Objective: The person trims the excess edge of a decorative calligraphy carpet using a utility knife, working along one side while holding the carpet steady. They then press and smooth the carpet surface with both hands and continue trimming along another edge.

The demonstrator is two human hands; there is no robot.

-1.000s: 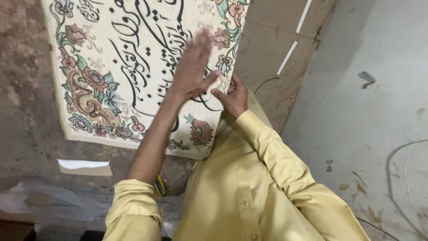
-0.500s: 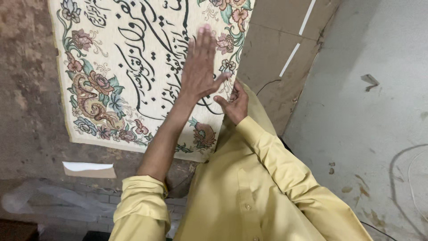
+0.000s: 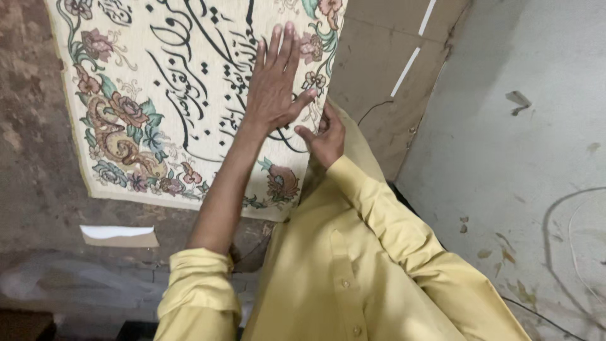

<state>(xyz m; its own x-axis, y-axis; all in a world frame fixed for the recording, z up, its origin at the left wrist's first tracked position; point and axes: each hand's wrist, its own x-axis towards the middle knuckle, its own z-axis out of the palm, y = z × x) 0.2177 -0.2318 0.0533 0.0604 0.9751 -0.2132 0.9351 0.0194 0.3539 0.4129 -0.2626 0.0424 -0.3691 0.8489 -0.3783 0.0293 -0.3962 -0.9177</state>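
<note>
A cream woven tapestry with black flowing script and a floral border lies flat on a rough brown surface. My left hand presses flat on it with fingers stretched and together, near its right border. My right hand sits just below and to the right, fingers curled at the tapestry's right edge, where the cloth meets my yellow shirt. Whether it pinches the edge I cannot tell. Both sleeves are yellow; the left one is rolled to the elbow.
A brown cardboard sheet with white strips lies right of the tapestry. A grey stained floor with scraps and a thin cable fills the right side. A small white and tan card lies below the tapestry.
My left hand has slid up the tapestry, from its lower middle toward the upper right, and flattened. My right hand stayed at the right edge.
</note>
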